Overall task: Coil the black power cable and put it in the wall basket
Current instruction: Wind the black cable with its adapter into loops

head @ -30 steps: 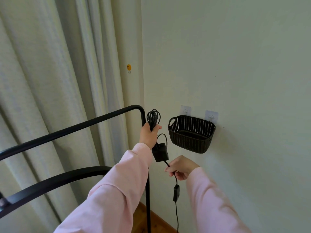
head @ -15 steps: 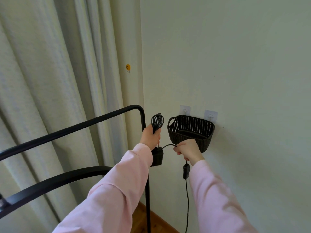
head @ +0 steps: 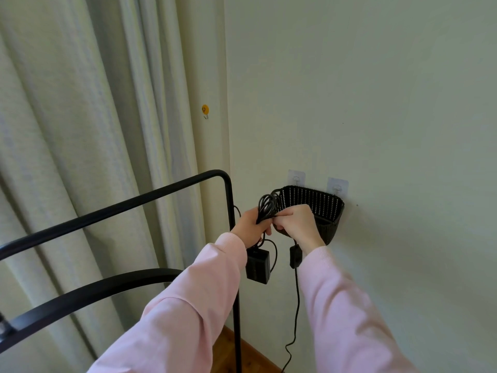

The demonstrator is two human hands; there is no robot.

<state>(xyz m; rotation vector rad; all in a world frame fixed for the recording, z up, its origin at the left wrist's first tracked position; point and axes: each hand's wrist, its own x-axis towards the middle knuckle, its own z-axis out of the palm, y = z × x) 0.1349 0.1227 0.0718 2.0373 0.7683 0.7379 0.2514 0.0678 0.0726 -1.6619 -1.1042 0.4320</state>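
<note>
A person's left hand (head: 251,227) grips the coiled loops of the black power cable (head: 266,208) beside the wall basket (head: 326,208); the right hand (head: 294,224) pinches the next strand; limp and light but weighted by its dangling adapter (head: 257,266), the cable looks best held at the bundle.

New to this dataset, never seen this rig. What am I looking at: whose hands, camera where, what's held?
There is no robot here: a person in pink sleeves works bare-handed, filmed by one wide-angle camera on their head, looking forward and down. The left hand grips a bundle of coiled thin black power cable; a black rectangular adapter block hangs below it. The right hand pinches the cable beside the coil. The uncoiled rest, with a small inline switch, trails toward the floor. Behind the hands, a dark woven basket hangs on the wall; a black metal rack stands left.
</note>
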